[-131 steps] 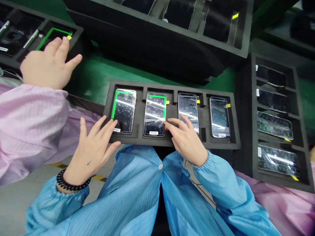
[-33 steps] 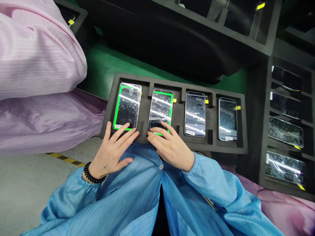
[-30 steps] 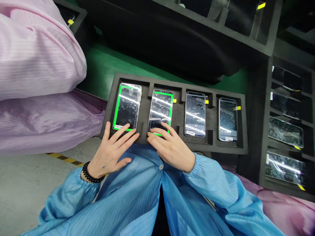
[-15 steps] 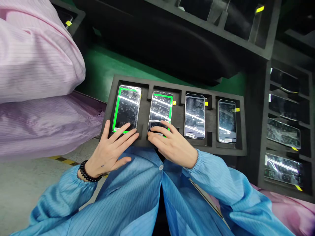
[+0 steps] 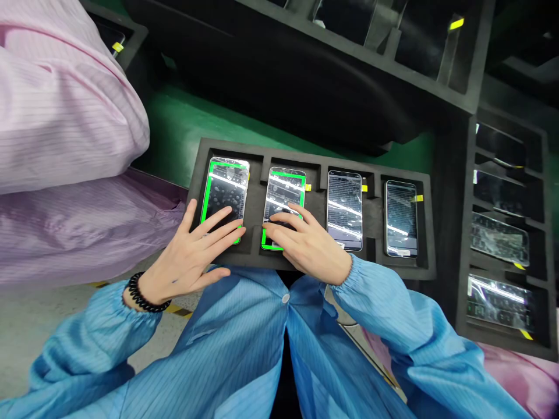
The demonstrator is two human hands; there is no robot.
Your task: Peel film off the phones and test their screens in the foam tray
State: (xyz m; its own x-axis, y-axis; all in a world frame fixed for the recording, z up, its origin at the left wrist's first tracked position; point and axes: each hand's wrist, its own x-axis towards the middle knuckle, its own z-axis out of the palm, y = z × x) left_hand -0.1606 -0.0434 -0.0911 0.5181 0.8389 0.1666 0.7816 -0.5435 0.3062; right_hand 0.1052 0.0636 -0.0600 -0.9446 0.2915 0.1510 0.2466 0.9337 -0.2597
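A black foam tray [image 5: 257, 244] lies before me with phones set in its slots. My left hand [image 5: 196, 247] is open, its fingers spread over the lower part of the leftmost phone [image 5: 225, 189], whose screen has a partial green border. On the second phone [image 5: 283, 192], also green-bordered, rest the spread fingers of my right hand [image 5: 305, 235], over the lower half of its screen. A third phone [image 5: 345, 203] and a fourth phone [image 5: 400, 215] show lines of small text. Yellow tabs stick out beside several phones.
Another person's pink sleeve [image 5: 65, 105] fills the left side. More foam trays holding phones stand at the right [image 5: 463, 279] and at the top [image 5: 393, 64]. A green surface [image 5: 187, 122] shows behind my tray.
My left hand has shifted slightly left and up the first phone. My right fingers have slid up the second phone, and the green line at its bottom now reaches farther left.
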